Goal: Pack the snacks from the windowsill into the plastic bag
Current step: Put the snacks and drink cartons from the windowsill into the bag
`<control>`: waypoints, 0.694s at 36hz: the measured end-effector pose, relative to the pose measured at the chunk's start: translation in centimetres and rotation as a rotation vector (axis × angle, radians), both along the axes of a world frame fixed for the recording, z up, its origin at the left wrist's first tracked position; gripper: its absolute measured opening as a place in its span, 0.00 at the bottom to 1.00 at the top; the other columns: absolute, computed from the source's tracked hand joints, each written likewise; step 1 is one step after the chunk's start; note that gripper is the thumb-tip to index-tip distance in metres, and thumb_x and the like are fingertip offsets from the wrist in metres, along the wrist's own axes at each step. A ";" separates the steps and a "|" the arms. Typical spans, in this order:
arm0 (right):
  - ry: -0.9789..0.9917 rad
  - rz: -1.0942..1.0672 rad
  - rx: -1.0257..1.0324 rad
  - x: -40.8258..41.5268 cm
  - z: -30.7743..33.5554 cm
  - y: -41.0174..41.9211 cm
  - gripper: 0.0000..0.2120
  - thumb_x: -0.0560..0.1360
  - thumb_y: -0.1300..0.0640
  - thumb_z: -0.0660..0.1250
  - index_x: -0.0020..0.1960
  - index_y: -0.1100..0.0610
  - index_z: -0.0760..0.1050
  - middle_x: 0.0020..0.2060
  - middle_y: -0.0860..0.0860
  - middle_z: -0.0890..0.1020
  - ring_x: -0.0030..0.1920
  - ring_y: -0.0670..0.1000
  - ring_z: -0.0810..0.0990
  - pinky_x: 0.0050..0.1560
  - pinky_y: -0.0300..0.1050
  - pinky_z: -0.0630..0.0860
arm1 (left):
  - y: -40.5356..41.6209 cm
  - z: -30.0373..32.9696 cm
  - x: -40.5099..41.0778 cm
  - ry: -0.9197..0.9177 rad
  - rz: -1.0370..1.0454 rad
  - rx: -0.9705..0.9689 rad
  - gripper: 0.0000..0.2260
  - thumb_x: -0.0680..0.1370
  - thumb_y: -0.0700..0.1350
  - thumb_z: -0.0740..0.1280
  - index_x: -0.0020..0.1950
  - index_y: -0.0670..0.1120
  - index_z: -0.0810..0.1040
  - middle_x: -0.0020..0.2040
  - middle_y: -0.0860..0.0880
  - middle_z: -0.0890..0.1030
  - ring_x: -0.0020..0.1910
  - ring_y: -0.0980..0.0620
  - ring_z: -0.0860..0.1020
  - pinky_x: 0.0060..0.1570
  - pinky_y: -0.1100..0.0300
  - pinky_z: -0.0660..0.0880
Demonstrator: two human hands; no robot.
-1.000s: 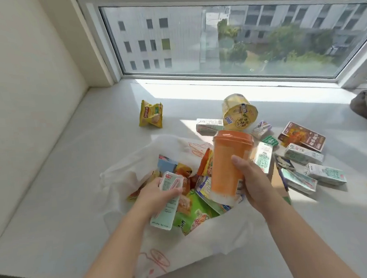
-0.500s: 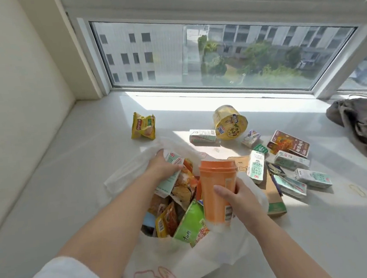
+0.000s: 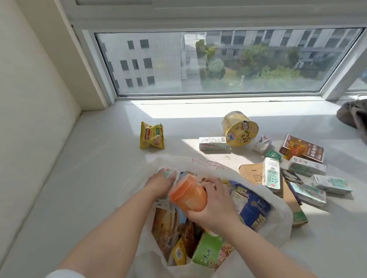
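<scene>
Tipped over since earlier, the orange plastic cup [image 3: 188, 198] is lying gripped in the right hand [image 3: 214, 211] above the white plastic bag [image 3: 279, 219]; the left hand [image 3: 159, 183] is clutching a small green-white carton [image 3: 168, 173].

A broad white windowsill [image 3: 77, 191] is seen running from the lower left toward 1 o'clock, where it is met by a wide window [image 3: 227, 60] set in a white frame [image 3: 168, 15]. Through the glass, pale multi-storey buildings [image 3: 141, 61] with dark square windows are shown at 12 o'clock, and green trees [image 3: 260, 67] beside them toward 1 o'clock. A cream wall [image 3: 16, 86] is found at 9 to 10 o'clock, meeting the sill in a corner. Sunlight is cast in a bright band [image 3: 187, 110] along the sill just below the window. A crumpled grey cloth [image 3: 365, 120] is left at 3 o'clock, at the right edge.
</scene>
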State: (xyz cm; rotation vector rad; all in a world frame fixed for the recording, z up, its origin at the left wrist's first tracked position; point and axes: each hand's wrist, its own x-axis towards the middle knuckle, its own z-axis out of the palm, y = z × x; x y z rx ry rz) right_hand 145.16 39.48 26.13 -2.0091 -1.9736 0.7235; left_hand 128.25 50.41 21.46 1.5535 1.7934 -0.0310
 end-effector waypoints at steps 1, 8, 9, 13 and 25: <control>-0.043 0.033 -0.024 -0.4 -0.2 -0.1 0.40 0.62 0.31 0.65 0.67 0.47 0.59 0.67 0.47 0.59 0.65 0.52 0.59 0.63 0.50 0.66 | -0.3 0.3 -0.1 0.041 -0.033 0.010 0.27 0.80 0.59 0.52 0.77 0.49 0.57 0.75 0.44 0.62 0.70 0.41 0.66 0.65 0.53 0.66; -0.119 0.084 -0.023 -0.4 -0.8 1.1 0.43 0.64 0.31 0.64 0.72 0.42 0.50 0.69 0.49 0.57 0.67 0.54 0.59 0.65 0.51 0.64 | -1.4 0.4 -0.8 -0.090 0.062 0.045 0.23 0.83 0.51 0.52 0.78 0.51 0.53 0.76 0.47 0.61 0.72 0.45 0.63 0.68 0.57 0.62; -0.138 0.066 -0.008 -0.2 -0.8 1.7 0.43 0.65 0.31 0.63 0.72 0.42 0.50 0.69 0.50 0.58 0.67 0.55 0.60 0.65 0.52 0.64 | -1.8 0.6 -0.9 -0.083 0.046 0.049 0.23 0.83 0.51 0.51 0.78 0.50 0.54 0.75 0.47 0.63 0.72 0.45 0.65 0.68 0.56 0.63; -0.285 -0.029 0.003 0.6 -1.3 4.0 0.40 0.69 0.35 0.64 0.73 0.46 0.50 0.68 0.55 0.59 0.65 0.60 0.63 0.66 0.54 0.63 | -3.8 1.1 -0.6 -0.027 -0.013 0.044 0.22 0.84 0.51 0.46 0.77 0.47 0.55 0.73 0.42 0.67 0.70 0.43 0.67 0.69 0.52 0.64; -0.423 0.006 -0.053 -0.3 -2.3 2.9 0.36 0.77 0.37 0.55 0.76 0.51 0.42 0.71 0.59 0.55 0.68 0.65 0.58 0.69 0.58 0.57 | -6.8 0.5 1.0 0.263 -0.079 0.281 0.28 0.83 0.53 0.48 0.78 0.42 0.45 0.77 0.43 0.54 0.75 0.44 0.55 0.73 0.52 0.57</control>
